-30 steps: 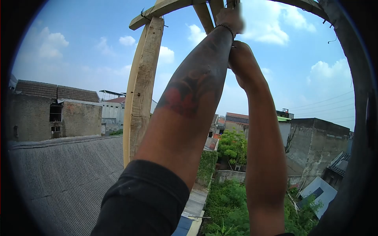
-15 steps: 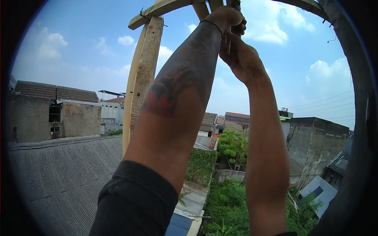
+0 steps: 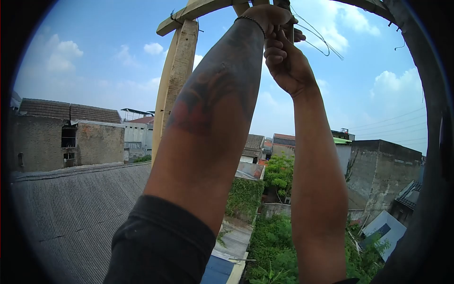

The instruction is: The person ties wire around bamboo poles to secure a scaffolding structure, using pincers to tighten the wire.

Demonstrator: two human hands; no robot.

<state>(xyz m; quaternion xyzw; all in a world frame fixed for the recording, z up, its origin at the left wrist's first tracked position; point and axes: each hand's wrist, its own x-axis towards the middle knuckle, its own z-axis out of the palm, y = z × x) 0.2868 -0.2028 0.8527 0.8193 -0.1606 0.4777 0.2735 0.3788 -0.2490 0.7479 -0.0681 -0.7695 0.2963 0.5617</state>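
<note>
Both of my arms reach up to the wooden frame at the top of the view. My left hand, below a dark bracelet, is closed beside a dark upright bar. Thin loose wires stick out to the right from the fingers there and seem held in that hand. Just below it, my right hand is closed with its fingers curled in near the bar. What lies inside its grip is hidden. The upper ends of the bar and the wires are partly cut off or covered by the hands.
A wooden post and a crossbeam bound with wire stand on the left. A dark curved post rises close on the right. Far below are a corrugated roof, green plants and several buildings.
The loose wires now show to the right of my hands. My right hand has changed from a more open palm to curled fingers. My left hand has shifted slightly left.
</note>
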